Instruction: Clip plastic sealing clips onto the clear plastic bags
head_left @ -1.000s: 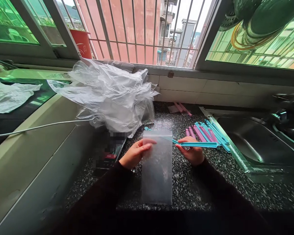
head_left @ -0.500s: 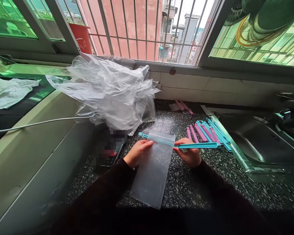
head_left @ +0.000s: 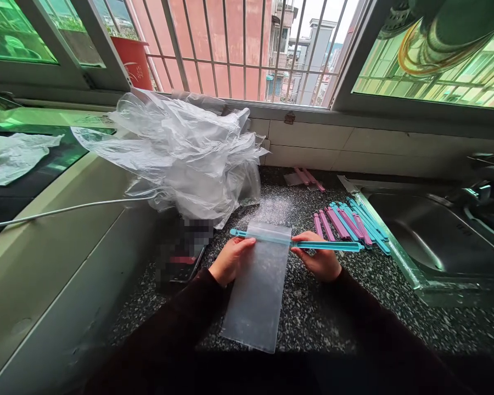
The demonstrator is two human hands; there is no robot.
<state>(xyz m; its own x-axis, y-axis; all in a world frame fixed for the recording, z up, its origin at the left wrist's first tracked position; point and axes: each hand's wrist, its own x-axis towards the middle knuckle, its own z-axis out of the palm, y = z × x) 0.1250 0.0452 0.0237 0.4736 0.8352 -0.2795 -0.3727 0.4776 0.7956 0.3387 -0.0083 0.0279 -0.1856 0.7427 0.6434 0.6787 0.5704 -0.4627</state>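
Observation:
A clear plastic bag [head_left: 257,299] hangs between my hands above the speckled counter. My left hand [head_left: 229,261] pinches the bag's left edge near its top, thumb in front and the other fingers hidden behind. Crossing the upper part of the bag is a light-blue bag sealing clip [head_left: 331,246], swung open into a long line. Its thinner left part shows faintly through the bag, and the tip sticks out past the left edge. With thumb and fingers closed, my right hand [head_left: 319,262] grips the clip around its middle, close to the bag's right edge.
Several pink and blue clips [head_left: 346,224] lie beside the steel sink [head_left: 420,241] on the right. More pink clips [head_left: 307,176] rest by the wall. A heap of clear plastic bags [head_left: 189,153] stands at the back left, near a white cable [head_left: 86,205] and a dark, blurred-out object [head_left: 185,263].
The bag's lower end has swung slightly to the right and hangs straighter. The clip has shifted a little to the left with my hands. Both grips look the same.

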